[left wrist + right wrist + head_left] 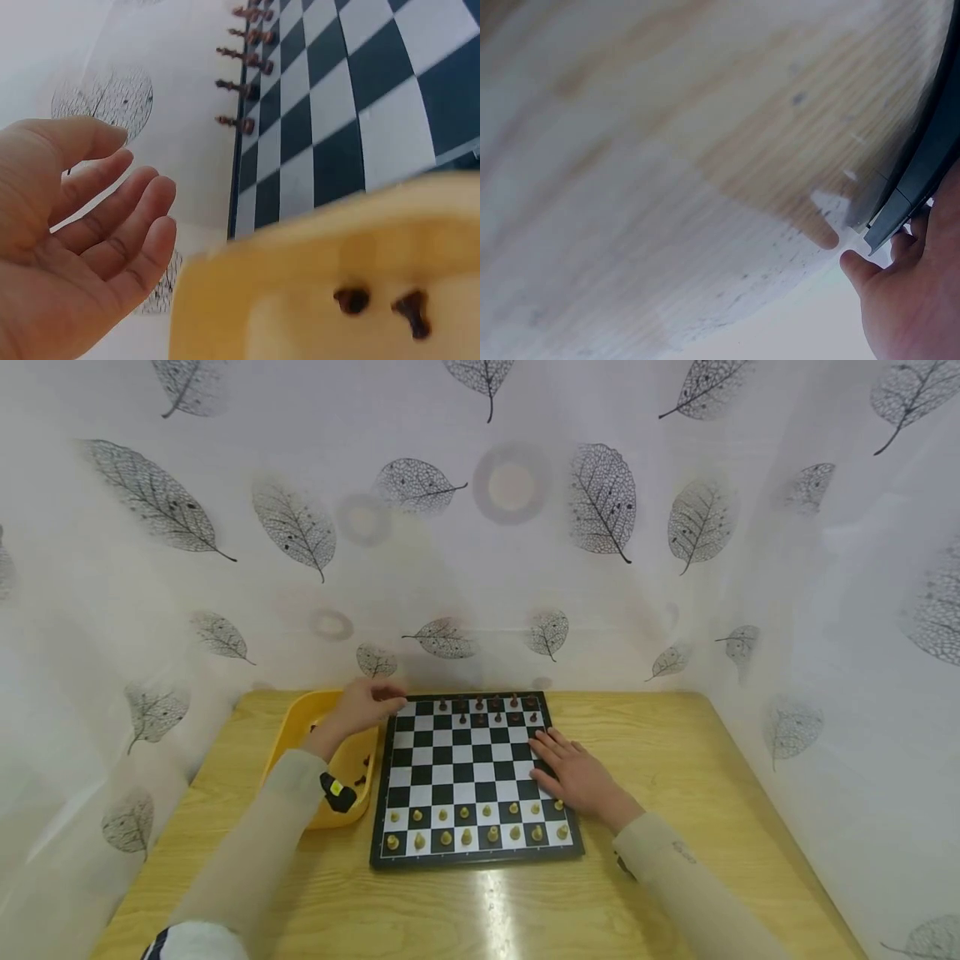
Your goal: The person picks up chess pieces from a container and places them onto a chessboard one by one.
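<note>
On the square black-and-white chessboard (474,772), slim brown chessmen (480,702) are stood upright; left hand (362,706) is held loosely curved, right hand (583,778) laid outstretched.

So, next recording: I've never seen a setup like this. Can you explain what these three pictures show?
There is no machine grip here, just a person's two bare hands. The wide picture is taken from the head, the other two from the left and right wrists. On the wooden table lies a chessboard, with yellowish pieces along the near side and dark pieces along the far side. A yellow tray stands to its left, with more dark pieces inside. The left hand is at the board's far left corner, with nothing visibly held; the right hand rests on the board's right side.
</note>
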Motion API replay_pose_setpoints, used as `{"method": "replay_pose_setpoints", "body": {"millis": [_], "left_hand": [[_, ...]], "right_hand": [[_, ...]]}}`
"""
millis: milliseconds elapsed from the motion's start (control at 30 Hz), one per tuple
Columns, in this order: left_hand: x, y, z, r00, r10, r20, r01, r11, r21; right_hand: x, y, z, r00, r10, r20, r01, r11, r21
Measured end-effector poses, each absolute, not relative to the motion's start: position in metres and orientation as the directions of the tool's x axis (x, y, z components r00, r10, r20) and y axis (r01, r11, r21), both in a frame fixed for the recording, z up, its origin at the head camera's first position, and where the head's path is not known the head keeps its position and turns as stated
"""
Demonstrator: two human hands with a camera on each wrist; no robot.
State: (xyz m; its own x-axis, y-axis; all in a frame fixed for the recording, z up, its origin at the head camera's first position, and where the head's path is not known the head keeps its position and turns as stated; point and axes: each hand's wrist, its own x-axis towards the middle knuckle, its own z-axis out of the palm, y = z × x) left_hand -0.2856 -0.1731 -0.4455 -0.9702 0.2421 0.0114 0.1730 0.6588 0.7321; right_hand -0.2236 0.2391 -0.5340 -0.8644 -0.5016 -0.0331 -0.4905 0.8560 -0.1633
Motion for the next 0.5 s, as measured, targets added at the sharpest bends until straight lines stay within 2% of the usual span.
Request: {"method": "replay_pose_setpoints", "body": {"millis": [500], "left_hand": [[-0.266, -0.213, -0.452, -0.978, 0.202, -0.055, 0.099, 0.678, 0.729]], "right_hand": [[-0.224, 0.239, -0.536, -0.867, -0.496, -0.039, -0.483, 0.858, -0.175]]}}
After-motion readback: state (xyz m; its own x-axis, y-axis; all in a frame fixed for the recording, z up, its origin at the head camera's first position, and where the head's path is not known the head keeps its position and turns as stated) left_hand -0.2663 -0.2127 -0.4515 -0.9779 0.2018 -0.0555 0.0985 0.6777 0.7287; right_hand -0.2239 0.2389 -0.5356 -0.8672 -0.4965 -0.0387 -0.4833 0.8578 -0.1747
